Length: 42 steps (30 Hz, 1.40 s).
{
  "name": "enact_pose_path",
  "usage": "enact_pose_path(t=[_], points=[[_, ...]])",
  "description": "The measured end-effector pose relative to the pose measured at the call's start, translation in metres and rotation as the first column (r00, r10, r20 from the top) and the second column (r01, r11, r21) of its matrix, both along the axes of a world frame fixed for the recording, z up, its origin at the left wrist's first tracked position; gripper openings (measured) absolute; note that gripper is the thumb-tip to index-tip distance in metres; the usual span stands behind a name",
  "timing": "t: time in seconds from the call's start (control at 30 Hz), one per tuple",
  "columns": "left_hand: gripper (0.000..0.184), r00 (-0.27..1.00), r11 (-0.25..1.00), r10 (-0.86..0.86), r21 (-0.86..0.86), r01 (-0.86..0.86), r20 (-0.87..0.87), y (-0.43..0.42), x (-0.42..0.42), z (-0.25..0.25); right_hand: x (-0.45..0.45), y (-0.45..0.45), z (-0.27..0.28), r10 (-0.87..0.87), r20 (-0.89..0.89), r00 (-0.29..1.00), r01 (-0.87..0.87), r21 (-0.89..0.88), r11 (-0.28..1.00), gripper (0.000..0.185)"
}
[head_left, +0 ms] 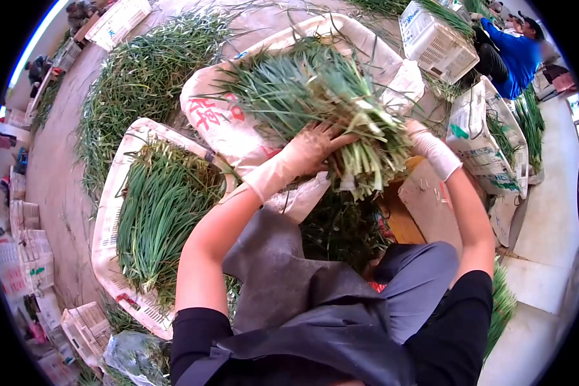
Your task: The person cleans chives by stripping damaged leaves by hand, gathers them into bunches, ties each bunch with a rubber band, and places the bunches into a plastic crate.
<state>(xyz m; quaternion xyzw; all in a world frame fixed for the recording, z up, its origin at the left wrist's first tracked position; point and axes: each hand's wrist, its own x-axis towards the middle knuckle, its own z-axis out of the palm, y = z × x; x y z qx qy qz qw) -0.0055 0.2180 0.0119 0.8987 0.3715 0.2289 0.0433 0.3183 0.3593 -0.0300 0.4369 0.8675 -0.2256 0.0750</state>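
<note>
A thick bunch of garlic chives point(360, 135) is held over a white basket point(238, 138) in front of me, pale cut stems toward me and green leaves pointing away. My left hand point(315, 147), in a thin translucent glove, grips its left side with thumb and fingers against the stems. On the right side, my right hand point(423, 138), also gloved, presses around the stem end; most of its fingers are hidden behind the bunch. More loose chives point(270, 80) lie in the basket, on a white sack with red characters point(206, 112).
At my left, a white crate point(106, 225) holds bundled chives point(157, 212). A large heap of greens point(148, 71) covers the floor beyond. White crates point(437, 42) and a person in blue point(514, 55) are at right. A cardboard box point(428, 199) stands near my knee.
</note>
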Motion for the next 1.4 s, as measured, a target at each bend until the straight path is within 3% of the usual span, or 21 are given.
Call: enact_pose_path(t=[0.03,0.1,0.13,0.17,0.2,0.27,0.3,0.37,0.4,0.47,0.53,0.57,0.63,0.73,0.83,0.9,0.97,1.1,1.23,1.37,1.4], points=[[0.078,0.999,0.999,-0.014,-0.051,0.012,-0.032,-0.002,-0.001,0.007,-0.002,-0.007,0.031,0.177,0.346,0.921,-0.252,0.185,0.950,0.033],[0.079,0.998,0.998,0.052,-0.044,-0.054,-0.047,-0.011,-0.002,0.006,0.005,-0.018,0.049,0.110,0.486,0.867,-0.355,0.447,0.821,0.021],[0.077,0.998,0.999,0.037,-0.024,-0.039,-0.046,-0.023,-0.011,0.012,0.044,0.020,-0.016,-0.139,0.817,0.559,-0.754,0.571,0.324,0.011],[0.076,0.998,0.999,0.041,-0.007,-0.042,-0.052,-0.038,-0.028,0.019,0.022,0.019,0.015,-0.080,0.575,0.814,-0.385,0.639,0.666,0.014],[0.074,0.999,0.994,0.043,-0.099,-0.039,0.032,-0.057,-0.049,0.022,0.000,0.004,0.076,-0.136,0.285,0.949,0.006,0.415,0.910,0.018],[0.065,0.968,0.953,0.148,-0.291,-0.084,0.205,-0.109,-0.099,0.014,-0.059,-0.030,0.153,-0.432,0.177,0.885,0.348,0.366,0.863,0.027],[0.058,0.906,0.945,0.217,-0.310,-0.103,0.363,-0.143,-0.131,0.015,-0.067,-0.022,0.155,-0.243,0.260,0.935,0.063,0.551,0.832,0.029],[0.055,0.674,0.824,0.459,-0.562,-0.078,0.579,-0.211,-0.199,-0.009,-0.125,-0.032,0.164,-0.074,-0.005,0.997,0.064,0.557,0.828,0.031],[0.055,0.645,0.786,0.582,-0.547,-0.289,0.496,-0.246,-0.237,-0.025,-0.190,-0.072,0.171,-0.050,-0.242,0.969,0.157,0.445,0.882,0.031],[0.064,0.485,0.616,0.786,-0.428,-0.661,0.383,-0.316,-0.312,-0.054,-0.317,-0.134,0.140,0.281,-0.588,0.758,-0.108,0.313,0.944,0.034],[0.079,0.222,0.269,0.963,-0.463,-0.844,0.155,-0.371,-0.377,-0.067,-0.423,-0.224,0.124,0.151,-0.395,0.906,-0.220,-0.135,0.966,0.039],[0.086,0.105,0.102,0.994,-0.483,-0.870,0.021,-0.393,-0.405,-0.067,-0.460,-0.250,0.088,0.552,-0.493,0.673,-0.601,0.070,0.796,0.053],[0.098,0.029,-0.083,0.977,-0.499,-0.863,-0.213,-0.421,-0.461,-0.084,-0.533,-0.292,0.033,0.851,-0.268,0.452,-0.863,0.112,0.493,0.084],[0.094,0.118,0.019,0.985,-0.599,-0.801,-0.126,-0.428,-0.510,-0.111,-0.634,-0.342,-0.010,0.931,-0.095,0.353,-0.890,0.272,0.365,0.098],[0.091,0.086,0.017,0.995,-0.756,-0.655,-0.053,-0.399,-0.511,-0.090,-0.725,-0.342,-0.029,0.820,0.058,0.569,-0.811,0.201,0.549,0.064],[0.089,0.055,0.045,0.998,-0.859,-0.510,0.020,-0.389,-0.519,-0.105,-0.751,-0.323,-0.044,0.732,0.136,0.668,-0.732,0.296,0.613,0.067],[0.094,0.131,-0.076,0.935,-0.546,-0.834,-0.329,-0.385,-0.531,-0.140,-0.756,-0.303,-0.049,0.679,0.237,0.695,-0.718,0.285,0.635,0.074],[0.073,0.178,0.025,0.945,-0.483,-0.876,-0.273,-0.389,-0.505,-0.122,-0.746,-0.277,-0.064,0.628,0.355,0.693,-0.719,0.271,0.640,0.093],[0.044,0.192,0.187,0.935,-0.048,-0.981,-0.297,-0.410,-0.451,-0.121,-0.727,-0.293,-0.048,0.652,0.573,0.496,-0.862,0.238,0.447,0.087],[0.032,0.271,0.299,0.942,0.128,-0.946,-0.198,-0.415,-0.430,-0.139,-0.728,-0.265,-0.020,0.771,0.489,0.408,-0.910,0.283,0.302,0.103],[0.031,0.276,0.308,0.934,0.123,-0.943,-0.225,-0.415,-0.429,-0.135,-0.734,-0.252,-0.020,0.785,0.415,0.459,-0.888,0.209,0.409,0.114]])
